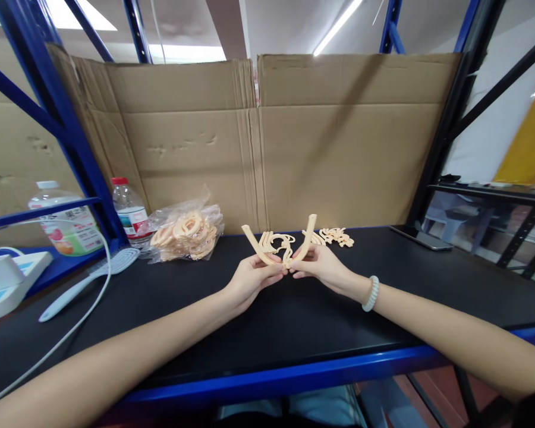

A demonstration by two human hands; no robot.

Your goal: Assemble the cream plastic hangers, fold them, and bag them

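Observation:
My left hand point(255, 278) is closed on the lower end of a cream curved strip point(253, 239), which leans up and to the left. A second cream curved strip point(310, 230) rises from my right hand point(318, 267), whose fingers pinch its lower end. Both lower ends come close together between my fingertips, beside a small wavy cream piece point(288, 257); whether they are joined, I cannot tell. Just beyond lie flat cream curved pieces point(267, 241), partly hidden by the strips and my hands. A pile of small cream scroll-shaped pieces point(337, 236) sits farther right.
A clear plastic bag point(189, 232) of cream rings stands at the back left, near a red-capped bottle point(130, 214). A pale brush point(91, 282), white cable point(89, 306) and power strip point(15, 285) lie left. A phone point(421, 238) rests back right. Cardboard point(339, 142) walls the black tabletop point(267, 339).

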